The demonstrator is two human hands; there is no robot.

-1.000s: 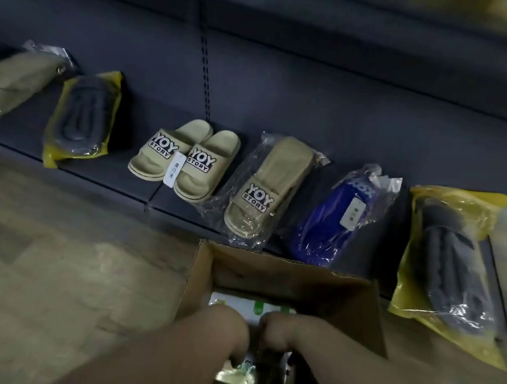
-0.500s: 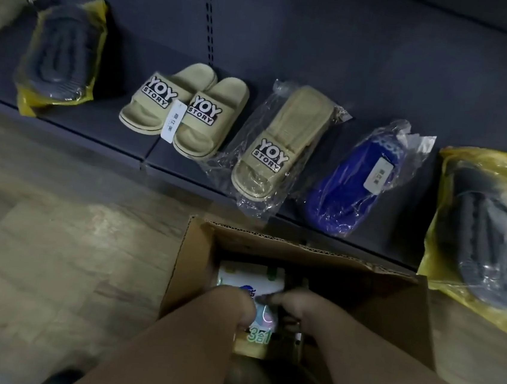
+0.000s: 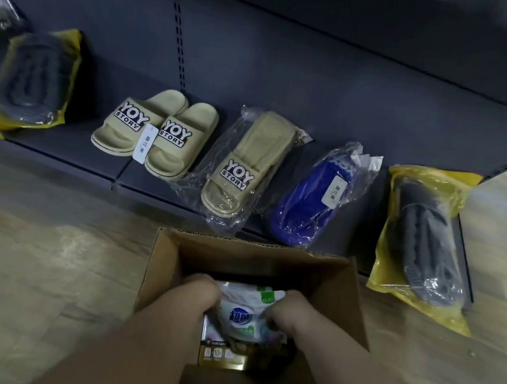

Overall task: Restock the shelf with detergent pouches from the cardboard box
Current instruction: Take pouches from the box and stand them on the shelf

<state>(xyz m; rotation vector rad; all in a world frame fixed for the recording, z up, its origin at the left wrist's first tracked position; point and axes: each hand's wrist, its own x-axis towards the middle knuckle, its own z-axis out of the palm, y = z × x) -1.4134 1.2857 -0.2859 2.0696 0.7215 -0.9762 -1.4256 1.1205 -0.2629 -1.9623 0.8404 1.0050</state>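
Boxed pouch (image 3: 242, 312) between gripping fingers (image 3: 214, 297)

The cardboard box (image 3: 251, 263) is shown in matt brown corrugated board, its cut edge rough. The detergent pouch (image 3: 244, 314) is seen in glossy printed plastic film. The shelf (image 3: 63, 140) is rendered in matt dark painted metal. The beige slippers (image 3: 155, 133) appear in smooth matt foam; neighbouring pairs are wrapped in crinkled clear plastic (image 3: 242, 162) and shiny yellow plastic (image 3: 422, 241). The floor (image 3: 35, 262) presents wood-grain planks with slight sheen.

Left hand (image 3: 201, 292), right hand (image 3: 288, 312) bare; forearms bare, no sleeves, no jewellery visible.
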